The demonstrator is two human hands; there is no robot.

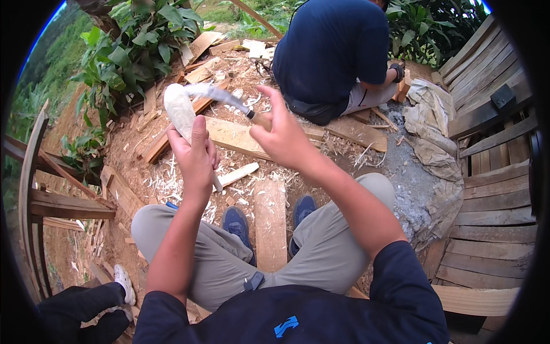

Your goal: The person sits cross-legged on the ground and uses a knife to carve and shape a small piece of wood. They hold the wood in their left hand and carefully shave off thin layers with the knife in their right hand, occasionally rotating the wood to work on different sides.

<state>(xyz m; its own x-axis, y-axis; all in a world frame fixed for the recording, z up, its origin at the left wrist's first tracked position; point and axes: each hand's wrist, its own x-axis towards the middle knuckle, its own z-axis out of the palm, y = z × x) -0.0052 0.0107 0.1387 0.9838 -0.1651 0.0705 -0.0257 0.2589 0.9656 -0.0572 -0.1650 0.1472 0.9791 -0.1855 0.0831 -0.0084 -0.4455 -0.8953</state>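
Observation:
Pale carved wood shaped like a spoon stands upright in front of me, its broad rounded end at the top. Around its neck my left hand is closed, and a thin end of the handle sticks out below the fingers. A curved knife with a hooked metal blade and a wooden grip is held in my right hand; that hand's index finger points up, off the grip. The blade's tip reaches the spoon's top edge; I cannot tell whether it touches.
Wood shavings and boards cover the ground between my shoes. Ahead, a person in a dark blue shirt sits facing away. A slatted wooden wall stands right, beside a crumpled sheet. Another person's shoe shows lower left.

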